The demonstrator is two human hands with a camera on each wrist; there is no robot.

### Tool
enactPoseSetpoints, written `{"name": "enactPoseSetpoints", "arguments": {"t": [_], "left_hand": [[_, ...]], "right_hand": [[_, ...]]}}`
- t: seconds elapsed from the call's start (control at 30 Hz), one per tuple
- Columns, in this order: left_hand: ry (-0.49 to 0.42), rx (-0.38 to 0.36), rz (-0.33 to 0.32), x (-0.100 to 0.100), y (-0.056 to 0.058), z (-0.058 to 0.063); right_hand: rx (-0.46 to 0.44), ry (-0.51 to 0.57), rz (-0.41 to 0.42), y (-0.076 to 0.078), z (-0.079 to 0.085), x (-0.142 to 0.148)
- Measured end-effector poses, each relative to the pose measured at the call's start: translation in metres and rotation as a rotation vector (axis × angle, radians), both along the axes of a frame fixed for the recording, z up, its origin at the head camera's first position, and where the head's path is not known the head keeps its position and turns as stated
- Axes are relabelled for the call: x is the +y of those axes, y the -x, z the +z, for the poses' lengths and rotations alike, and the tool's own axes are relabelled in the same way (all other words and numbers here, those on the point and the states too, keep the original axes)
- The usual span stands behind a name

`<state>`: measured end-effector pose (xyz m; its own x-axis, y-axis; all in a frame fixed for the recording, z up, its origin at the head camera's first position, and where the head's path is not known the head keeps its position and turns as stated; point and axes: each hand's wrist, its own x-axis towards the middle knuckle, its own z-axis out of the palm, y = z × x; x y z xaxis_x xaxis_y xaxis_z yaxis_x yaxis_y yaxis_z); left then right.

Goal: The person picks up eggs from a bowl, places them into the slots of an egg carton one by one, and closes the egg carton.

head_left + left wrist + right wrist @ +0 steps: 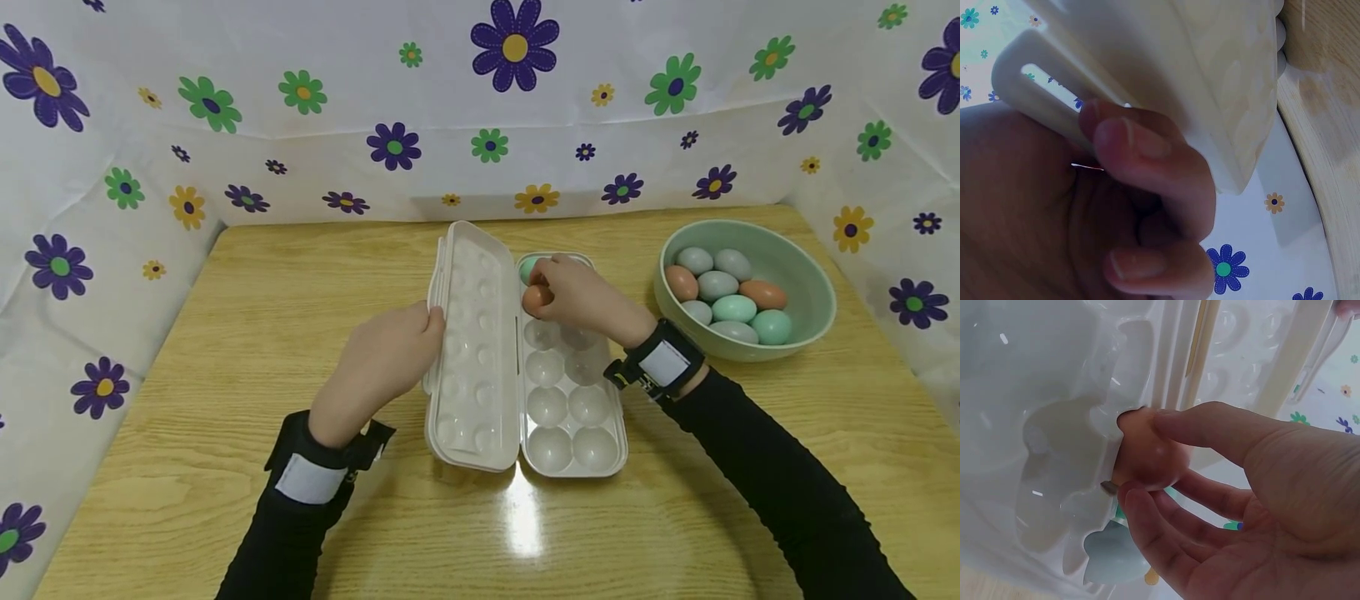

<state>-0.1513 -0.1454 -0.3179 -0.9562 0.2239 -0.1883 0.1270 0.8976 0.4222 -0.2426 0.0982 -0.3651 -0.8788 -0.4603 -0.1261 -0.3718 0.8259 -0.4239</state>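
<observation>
A white plastic egg box stands open on the table, its lid (474, 350) raised on the left and its tray of round wells (547, 406) on the right. My left hand (386, 354) grips the lid's outer edge; the left wrist view has the fingers curled by a slotted latch (1041, 94). Between thumb and fingers, my right hand (581, 296) pinches a brown egg (1154, 453) at a well near the tray's far end. A green egg (528, 268) sits in the far left well. Beyond the fingers, the right wrist view shows a grey-blue egg (1116, 553) in another well.
To the right of the egg box, a pale green bowl (813, 312) holds several grey, brown and green eggs. The wooden table (300, 275) lies beneath everything. A white flower-patterned cloth (442, 100) rises along the back and both sides.
</observation>
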Motion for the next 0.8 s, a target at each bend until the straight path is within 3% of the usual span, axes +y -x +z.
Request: {"name": "enactPoseSetpoints", "arguments": {"t": [0.5,0.8], "left_hand": [[0.002,-0.006,0.001,0.001,-0.001,0.001],[-0.006,-0.014,-0.001,0.002,0.0,0.001]], "right_hand": [[-0.061,0.016,-0.048,-0.008,0.014,0.019],[-0.048,0.032,-0.054,-0.013,0.021,0.037]]}}
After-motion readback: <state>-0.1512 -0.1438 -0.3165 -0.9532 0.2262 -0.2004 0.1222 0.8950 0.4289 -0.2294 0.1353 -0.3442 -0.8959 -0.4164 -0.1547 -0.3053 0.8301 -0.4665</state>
